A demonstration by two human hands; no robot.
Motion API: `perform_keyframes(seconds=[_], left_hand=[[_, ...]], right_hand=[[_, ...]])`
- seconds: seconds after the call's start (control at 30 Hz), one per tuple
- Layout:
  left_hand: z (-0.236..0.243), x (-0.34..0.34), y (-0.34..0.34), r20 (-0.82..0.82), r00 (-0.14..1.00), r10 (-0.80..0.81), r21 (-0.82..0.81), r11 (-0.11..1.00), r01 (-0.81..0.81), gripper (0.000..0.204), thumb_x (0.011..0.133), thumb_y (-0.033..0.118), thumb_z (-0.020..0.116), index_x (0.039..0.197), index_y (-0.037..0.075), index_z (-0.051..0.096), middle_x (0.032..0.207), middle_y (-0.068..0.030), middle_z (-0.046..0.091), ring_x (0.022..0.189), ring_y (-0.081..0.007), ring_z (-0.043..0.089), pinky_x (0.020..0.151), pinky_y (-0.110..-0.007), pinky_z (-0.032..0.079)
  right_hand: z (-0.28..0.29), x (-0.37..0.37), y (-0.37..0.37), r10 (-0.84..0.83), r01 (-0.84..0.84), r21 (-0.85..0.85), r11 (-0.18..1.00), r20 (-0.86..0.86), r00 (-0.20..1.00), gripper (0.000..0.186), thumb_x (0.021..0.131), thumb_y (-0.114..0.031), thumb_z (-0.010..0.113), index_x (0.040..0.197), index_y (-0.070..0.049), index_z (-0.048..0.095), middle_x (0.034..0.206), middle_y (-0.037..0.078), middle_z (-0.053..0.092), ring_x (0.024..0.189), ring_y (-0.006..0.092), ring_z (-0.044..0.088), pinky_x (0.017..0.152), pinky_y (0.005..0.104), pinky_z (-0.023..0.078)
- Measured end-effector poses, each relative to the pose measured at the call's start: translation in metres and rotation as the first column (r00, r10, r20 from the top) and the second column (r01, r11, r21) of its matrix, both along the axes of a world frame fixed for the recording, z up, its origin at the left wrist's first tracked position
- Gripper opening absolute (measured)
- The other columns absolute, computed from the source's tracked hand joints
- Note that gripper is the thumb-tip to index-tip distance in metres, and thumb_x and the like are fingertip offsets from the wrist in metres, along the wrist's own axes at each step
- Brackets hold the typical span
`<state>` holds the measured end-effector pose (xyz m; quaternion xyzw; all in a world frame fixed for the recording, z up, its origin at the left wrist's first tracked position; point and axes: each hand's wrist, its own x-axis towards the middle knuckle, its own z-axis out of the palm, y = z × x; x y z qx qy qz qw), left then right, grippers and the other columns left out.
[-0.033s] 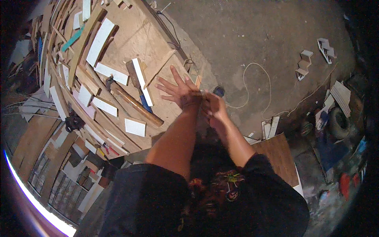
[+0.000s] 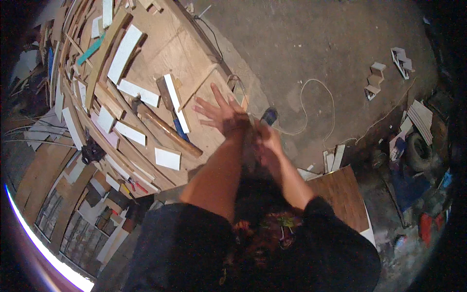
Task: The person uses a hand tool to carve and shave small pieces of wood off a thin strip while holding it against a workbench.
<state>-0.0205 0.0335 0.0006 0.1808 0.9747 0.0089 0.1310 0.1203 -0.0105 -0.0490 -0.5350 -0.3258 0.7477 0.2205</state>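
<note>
My left hand (image 2: 219,114) is stretched out over the wooden tabletop's edge, palm down with the fingers spread and nothing in them. A dark band-like patch crosses its wrist. My right hand (image 2: 266,138) is beside that wrist; motion smears its fingers, so I cannot tell whether it touches the wrist or holds anything. Left of the hands lie a thin wooden stick (image 2: 198,88), a white-faced strip (image 2: 176,103) and a tool with a blue handle (image 2: 180,127). A hammer (image 2: 168,130) with a long wooden handle rests farther left, near a small white block (image 2: 167,158).
White-faced wood pieces (image 2: 124,53) and long curved strips (image 2: 101,63) crowd the table's left side. A pale cord (image 2: 333,104) loops over the floor. Two zigzag pieces (image 2: 375,80) lie far right, above a tire (image 2: 419,148). A brown board (image 2: 340,194) stands near my right elbow.
My right hand has shifted slightly downward and is more blurred. My left hand stays spread in nearly the same place.
</note>
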Motion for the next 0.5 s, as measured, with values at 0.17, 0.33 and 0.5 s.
perform_keyframes(seconds=[0.17,0.33,0.5], left_hand=[[-0.004,0.005,-0.006,-0.035,0.999,-0.001,0.062,0.998,0.003,0.069,0.099,0.029,0.055,0.161,0.026,0.024,0.163,-0.0334,0.002,0.149,-0.0578,-0.001,0.108,-0.081,0.013],[0.0,0.001,-0.002,0.0,1.0,-0.004,0.095,0.996,0.004,0.068,0.099,0.029,0.054,0.16,0.026,0.025,0.163,-0.0334,0.003,0.149,-0.0565,-0.002,0.108,-0.08,0.009],[0.009,0.002,-0.003,0.067,0.998,-0.002,0.152,0.988,-0.009,0.068,0.099,0.028,0.053,0.16,0.027,0.025,0.163,-0.0338,0.002,0.15,-0.0556,-0.005,0.109,-0.08,0.006]], right_hand=[[0.001,0.005,-0.006,0.059,-0.067,-0.121,0.99,-0.074,0.996,0.024,0.095,-0.036,0.068,0.093,-0.013,0.062,0.072,-0.003,0.055,0.062,0.0108,0.054,0.056,0.024,0.042],[0.045,0.005,0.019,0.147,-0.14,-0.289,0.947,0.002,0.989,0.023,0.092,-0.032,0.067,0.095,-0.009,0.064,0.078,0.0,0.061,0.072,0.0132,0.057,0.068,0.029,0.044],[0.023,-0.026,0.042,0.08,-0.142,-0.283,0.949,-0.219,0.972,0.029,0.098,-0.041,0.063,0.08,-0.018,0.058,0.06,-0.006,0.051,0.046,0.0085,0.046,0.04,0.0283,0.031]])
